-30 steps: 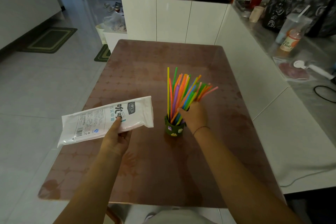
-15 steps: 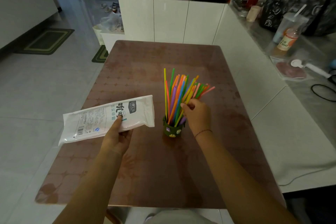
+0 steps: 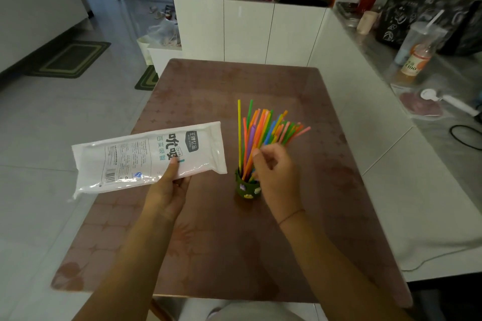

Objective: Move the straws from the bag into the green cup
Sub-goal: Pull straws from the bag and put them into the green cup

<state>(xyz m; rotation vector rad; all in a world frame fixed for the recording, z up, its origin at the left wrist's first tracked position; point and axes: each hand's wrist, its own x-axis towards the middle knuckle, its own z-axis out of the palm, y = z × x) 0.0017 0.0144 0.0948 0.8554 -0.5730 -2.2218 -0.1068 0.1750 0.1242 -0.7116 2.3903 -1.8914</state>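
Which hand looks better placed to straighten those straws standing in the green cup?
Right. The right hand sits beside the straws in the green cup; the left hand holds the bag.

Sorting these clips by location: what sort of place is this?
Most likely a home dining or kitchen area: a brown table beside a counter holding a drink bottle, white cabinets, and a door mat on tiled floor.
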